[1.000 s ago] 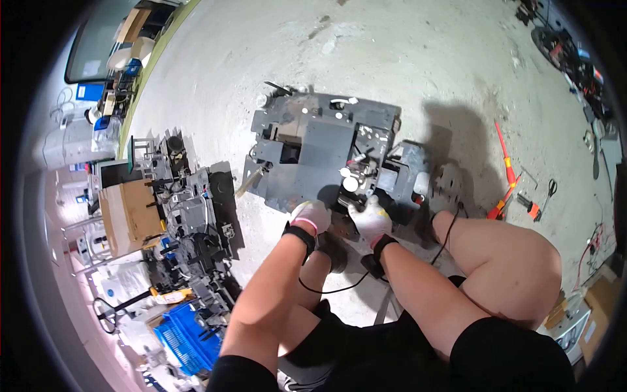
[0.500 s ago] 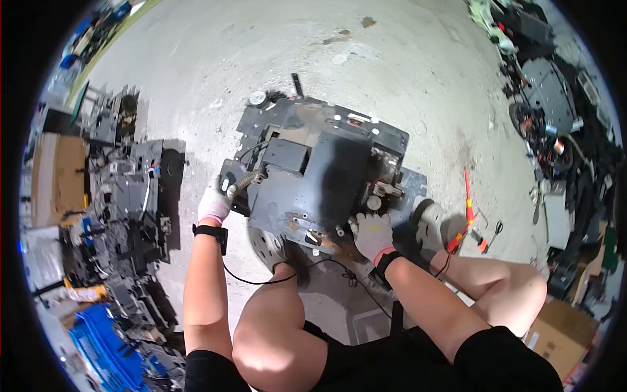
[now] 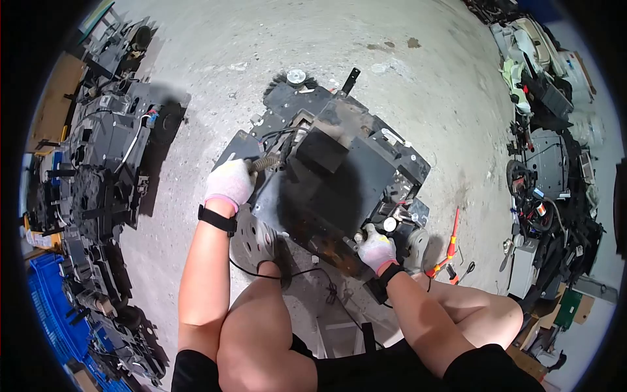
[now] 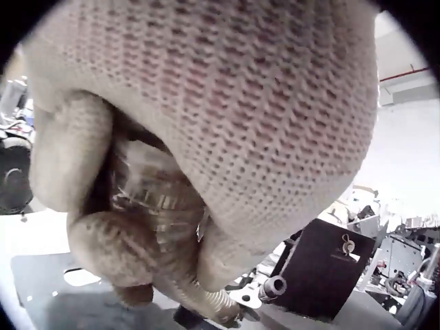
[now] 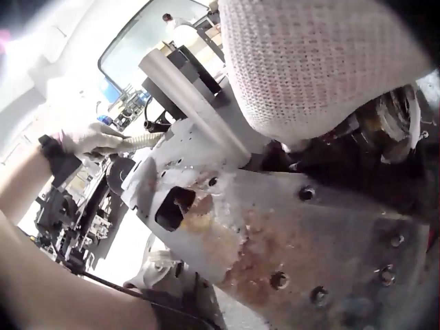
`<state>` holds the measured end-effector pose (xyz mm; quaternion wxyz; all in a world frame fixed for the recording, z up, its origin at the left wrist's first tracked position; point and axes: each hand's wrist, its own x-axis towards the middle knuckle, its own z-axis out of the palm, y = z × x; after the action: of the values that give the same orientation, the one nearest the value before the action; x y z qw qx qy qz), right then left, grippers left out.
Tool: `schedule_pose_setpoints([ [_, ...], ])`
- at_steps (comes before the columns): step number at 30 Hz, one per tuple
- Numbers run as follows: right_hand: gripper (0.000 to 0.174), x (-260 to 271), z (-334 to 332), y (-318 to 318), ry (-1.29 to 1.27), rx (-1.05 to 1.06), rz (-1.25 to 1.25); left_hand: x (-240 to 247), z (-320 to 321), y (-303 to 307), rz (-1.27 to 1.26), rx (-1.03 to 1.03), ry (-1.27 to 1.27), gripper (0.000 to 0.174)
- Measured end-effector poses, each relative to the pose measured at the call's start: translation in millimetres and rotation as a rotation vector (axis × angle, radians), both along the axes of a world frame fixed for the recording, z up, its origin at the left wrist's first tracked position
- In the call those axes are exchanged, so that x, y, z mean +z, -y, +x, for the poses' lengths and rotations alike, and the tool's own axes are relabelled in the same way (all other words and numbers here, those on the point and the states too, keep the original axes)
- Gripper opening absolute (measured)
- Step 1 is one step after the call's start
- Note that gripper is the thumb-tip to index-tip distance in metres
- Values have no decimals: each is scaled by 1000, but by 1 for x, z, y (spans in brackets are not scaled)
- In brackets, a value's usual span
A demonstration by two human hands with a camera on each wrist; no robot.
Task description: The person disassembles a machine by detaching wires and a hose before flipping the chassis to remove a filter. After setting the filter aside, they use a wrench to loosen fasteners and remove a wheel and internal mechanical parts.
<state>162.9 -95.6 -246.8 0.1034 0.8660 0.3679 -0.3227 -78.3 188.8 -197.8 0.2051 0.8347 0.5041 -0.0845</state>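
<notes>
A dark grey machine chassis (image 3: 313, 202), with metal plates, a raised black box and exposed parts, is on the concrete floor before the feet. At its left side my gloved left hand (image 3: 230, 181) grips a ribbed hose (image 3: 264, 163); the left wrist view shows the fingers curled round this translucent hose (image 4: 161, 199). My gloved right hand (image 3: 377, 249) holds the chassis at its near right edge, beside a white round cap (image 3: 390, 224). In the right wrist view its fingertips are hidden in a dark recess, near a metal post (image 5: 196, 106) and a rusty, drilled plate (image 5: 240, 240).
Red-and-yellow screwdrivers (image 3: 451, 247) and scissors (image 3: 467, 271) lie on the floor at the right. Machine parts (image 3: 98, 157) line the left side near a blue crate (image 3: 55, 313); more scrap (image 3: 548, 170) lies far right. A black cable (image 3: 307, 272) runs between the legs.
My left hand has gone from the chassis's near edge to the hose at its left. The chassis appears turned clockwise. My right hand stays at the near right edge; the head view has shifted.
</notes>
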Motion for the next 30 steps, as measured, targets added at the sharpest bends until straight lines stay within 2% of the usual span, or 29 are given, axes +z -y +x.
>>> schedule_pose_setpoints([
  [2, 37, -3, 2, -1, -23, -2, -23, -1, 0, -7, -43, -52, -17, 28],
  [4, 36, -1, 3, -6, -39, 14, -21, -4, -7, -14, -54, -16, -1, 30],
  [6, 37, -1, 4, -7, -50, 5, -14, -7, -17, -19, -194, -20, 170, 35],
  [7, 38, 4, 1, -11, -55, 5, -33, -10, -23, -18, -200, 2, 266, 45],
  [8, 38, 9, 1, -15, -60, 18, -34, -13, -29, -15, -199, 15, 262, 45],
  [10, 40, 20, 0, -20, -89, 35, -97, -16, -42, -7, -330, 274, 676, 54],
  [12, 40, 17, 4, -15, -101, 56, -53, -31, -51, 2, -273, 312, 730, 53],
  [14, 41, 24, 5, -7, -99, 46, 6, -52, -51, 14, -283, 354, 1022, 47],
  [15, 39, 22, 7, -4, -89, 39, 9, -54, -51, 15, -257, 355, 962, 41],
  [19, 41, 22, 10, 1, -45, 116, -34, -32, -13, 5, 154, 270, 710, 14],
  [20, 45, 27, 7, -1, -58, 116, -64, -22, -3, -1, 143, 215, 578, 15],
  [22, 50, 33, 4, -6, -69, 121, -102, -20, 14, -14, 196, 154, 484, 18],
  [25, 49, 36, 2, -9, -90, 77, -128, -32, 25, -31, 153, 116, 489, 17],
  [27, 47, 20, 8, -1, -91, 89, -104, -40, 31, -38, 169, 99, 493, 17],
  [30, 46, 24, 10, -6, -86, 109, -108, -31, 35, -36, 177, 67, 436, 19],
])
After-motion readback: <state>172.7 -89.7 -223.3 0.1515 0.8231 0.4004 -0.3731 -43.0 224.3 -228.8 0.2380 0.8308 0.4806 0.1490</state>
